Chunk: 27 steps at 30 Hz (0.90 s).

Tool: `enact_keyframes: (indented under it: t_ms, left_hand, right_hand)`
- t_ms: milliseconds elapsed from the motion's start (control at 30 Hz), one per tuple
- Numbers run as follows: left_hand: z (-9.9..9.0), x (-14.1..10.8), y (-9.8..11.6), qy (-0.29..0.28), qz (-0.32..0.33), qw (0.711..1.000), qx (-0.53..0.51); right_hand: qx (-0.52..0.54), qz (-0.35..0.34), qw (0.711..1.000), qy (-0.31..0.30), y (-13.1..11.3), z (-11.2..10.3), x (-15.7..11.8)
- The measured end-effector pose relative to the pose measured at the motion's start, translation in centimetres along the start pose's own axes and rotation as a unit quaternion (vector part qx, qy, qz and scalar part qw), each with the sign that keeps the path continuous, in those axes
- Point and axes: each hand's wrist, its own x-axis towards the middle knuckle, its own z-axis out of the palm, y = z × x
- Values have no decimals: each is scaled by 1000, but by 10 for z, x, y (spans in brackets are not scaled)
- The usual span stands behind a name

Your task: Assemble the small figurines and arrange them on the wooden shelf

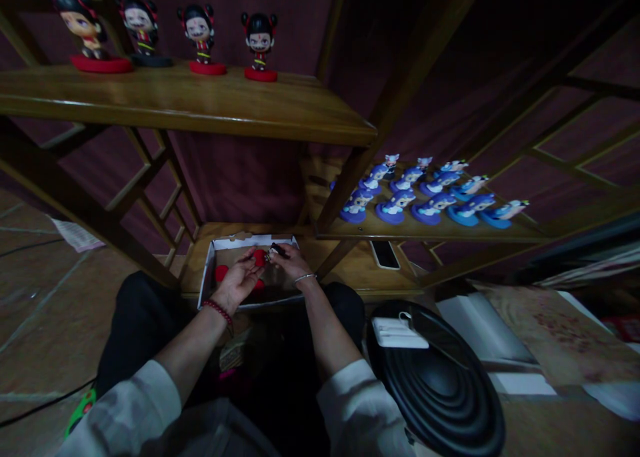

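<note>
Above an open white cardboard box, my two hands are close together. My left hand, palm up, has its fingers closed on a round red base. A small dark-haired figurine is pinched in my right hand, right beside the base. Whether the figurine touches the base is too small to tell. More red round pieces lie inside the box, partly hidden by my left hand.
Several black-haired figurines on round bases line the upper wooden shelf. Blue-and-white figurines crowd the right shelf. A phone rests on the low board. At right, a black round stool carries a white device.
</note>
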Motion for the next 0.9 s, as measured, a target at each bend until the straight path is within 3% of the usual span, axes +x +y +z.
enact_keyframes:
  t_ms: [133,433,900]
  left_hand:
    - [-2,0,1,-42,5,999,11]
    - [-1,-1,-1,-68,20,997,32]
    - [1,-8,3,-65,24,997,40]
  right_hand:
    - [33,14,999,-2,-2,2,-1]
    - [60,13,998,15,5,6,3]
    - [86,22,996,-16,-2,7,-2]
